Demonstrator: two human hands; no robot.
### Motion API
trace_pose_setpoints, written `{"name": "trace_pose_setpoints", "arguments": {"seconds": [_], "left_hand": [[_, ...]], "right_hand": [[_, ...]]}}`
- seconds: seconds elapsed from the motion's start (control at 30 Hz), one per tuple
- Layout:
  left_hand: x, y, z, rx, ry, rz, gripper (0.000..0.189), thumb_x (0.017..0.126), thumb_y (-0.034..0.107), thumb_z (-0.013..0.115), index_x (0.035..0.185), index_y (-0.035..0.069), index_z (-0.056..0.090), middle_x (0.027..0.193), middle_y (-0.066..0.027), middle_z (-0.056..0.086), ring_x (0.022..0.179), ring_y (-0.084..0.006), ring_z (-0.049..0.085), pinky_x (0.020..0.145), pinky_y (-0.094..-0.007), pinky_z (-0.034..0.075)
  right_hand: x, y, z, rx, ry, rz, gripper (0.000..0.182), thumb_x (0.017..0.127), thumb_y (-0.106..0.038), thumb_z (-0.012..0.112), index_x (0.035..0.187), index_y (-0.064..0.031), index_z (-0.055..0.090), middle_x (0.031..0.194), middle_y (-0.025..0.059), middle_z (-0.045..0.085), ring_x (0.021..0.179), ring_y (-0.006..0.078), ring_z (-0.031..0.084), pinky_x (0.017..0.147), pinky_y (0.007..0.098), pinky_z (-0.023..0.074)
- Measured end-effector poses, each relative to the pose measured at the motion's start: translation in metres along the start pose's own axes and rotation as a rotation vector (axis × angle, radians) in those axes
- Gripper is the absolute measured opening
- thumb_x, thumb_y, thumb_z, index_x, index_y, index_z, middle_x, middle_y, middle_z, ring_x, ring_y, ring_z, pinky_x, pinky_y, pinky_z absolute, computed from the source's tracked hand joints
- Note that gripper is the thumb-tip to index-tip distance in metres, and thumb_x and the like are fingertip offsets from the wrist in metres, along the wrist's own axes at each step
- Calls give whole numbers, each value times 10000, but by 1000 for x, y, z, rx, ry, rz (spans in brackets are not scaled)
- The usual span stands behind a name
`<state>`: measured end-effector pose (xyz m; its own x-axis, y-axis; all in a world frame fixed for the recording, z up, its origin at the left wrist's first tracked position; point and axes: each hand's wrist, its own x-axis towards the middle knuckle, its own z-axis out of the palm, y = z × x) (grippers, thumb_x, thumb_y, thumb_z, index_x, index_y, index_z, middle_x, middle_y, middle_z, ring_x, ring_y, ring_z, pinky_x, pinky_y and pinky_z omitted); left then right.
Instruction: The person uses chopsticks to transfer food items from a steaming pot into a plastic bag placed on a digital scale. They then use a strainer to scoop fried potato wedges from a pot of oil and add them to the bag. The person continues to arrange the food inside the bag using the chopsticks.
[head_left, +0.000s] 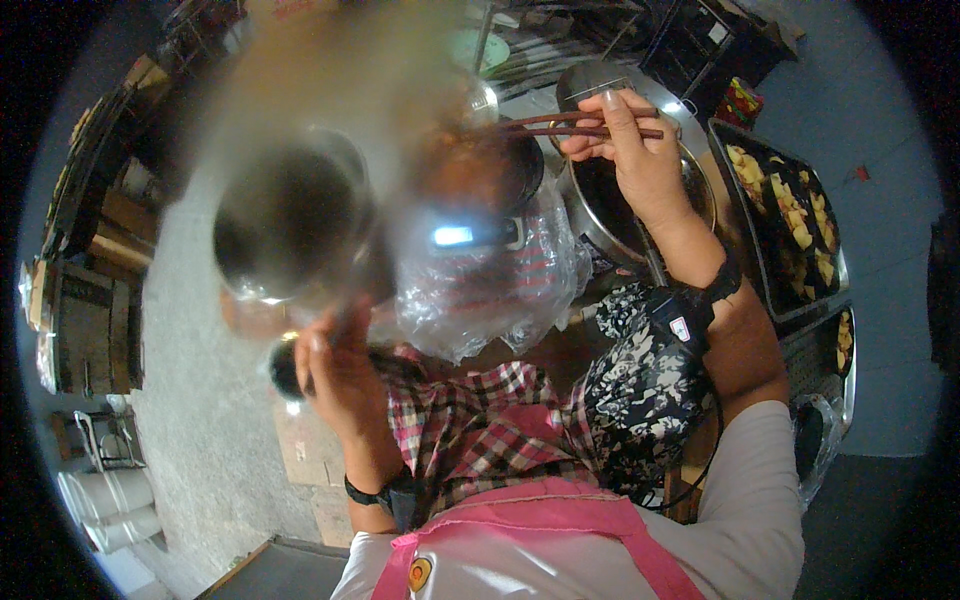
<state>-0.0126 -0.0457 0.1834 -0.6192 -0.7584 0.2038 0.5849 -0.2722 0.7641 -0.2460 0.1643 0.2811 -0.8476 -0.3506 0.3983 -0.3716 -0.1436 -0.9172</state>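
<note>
My right hand (637, 161) grips a pair of reddish-brown chopsticks (551, 120). Their tips point left, over a dark bowl (531, 169) of reddish-brown food (465, 169), where haze hides whether they touch it. Beneath the bowl is a device with a lit display (454, 236), probably a kitchen scale, amid clear plastic wrapping (510, 292). On the left, my left hand (337, 367) is closed around what looks like the handle of a dark, round pan (289, 217) with a shiny rim; the grip is blurred. Below my right wrist stands a wide metal pot (600, 217) with a dark inside.
A black tray (776, 300) with rows of pale yellow food pieces lies to the right. Cardboard boxes (304, 446) stand on the floor at lower left. White buckets (112, 502) are farther left. Steam or a lens smear blurs the upper left. A black cabinet (697, 45) stands at the back.
</note>
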Motion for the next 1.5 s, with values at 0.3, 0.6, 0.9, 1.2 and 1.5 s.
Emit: {"name": "trace_pose_setpoints", "arguments": {"seconds": [0.3,0.6,0.9,1.2,1.5], "left_hand": [[0,3,5,6,-8,-26,174,854,180,509,934,30,543,997,-123,573,951,-345,561,871,-470,444],[-1,-1,1,25,-17,-14,182,849,187,510,931,28,546,1011,-134,567,961,-342,556,874,-472,443],[-1,7,0,69,62,-17,279,833,280,534,931,18,528,985,-157,545,957,-339,552,905,-445,413],[-7,15,-2,52,-10,-6,211,863,180,488,956,-6,529,1035,-171,549,977,-376,548,884,-452,445],[-8,14,-2,73,8,2,215,868,176,475,961,-12,521,1045,-188,544,974,-384,548,878,-451,451]], "right_hand": [[-1,-2,-2,-18,-3,27,318,920,-246,428,968,43,553,805,138,603,656,180,629,574,249,522],[-3,-3,-3,-84,-35,15,299,918,-226,434,981,36,562,798,127,602,639,166,625,564,236,510],[-2,-11,-5,-47,72,-54,324,921,-253,425,969,39,557,778,120,603,619,152,609,571,247,499],[-8,-7,8,24,7,31,296,910,-256,454,952,19,556,754,84,591,571,136,602,501,210,468],[-8,-16,4,-84,19,5,292,917,-257,434,901,9,553,740,80,592,570,131,600,495,205,458]]}}
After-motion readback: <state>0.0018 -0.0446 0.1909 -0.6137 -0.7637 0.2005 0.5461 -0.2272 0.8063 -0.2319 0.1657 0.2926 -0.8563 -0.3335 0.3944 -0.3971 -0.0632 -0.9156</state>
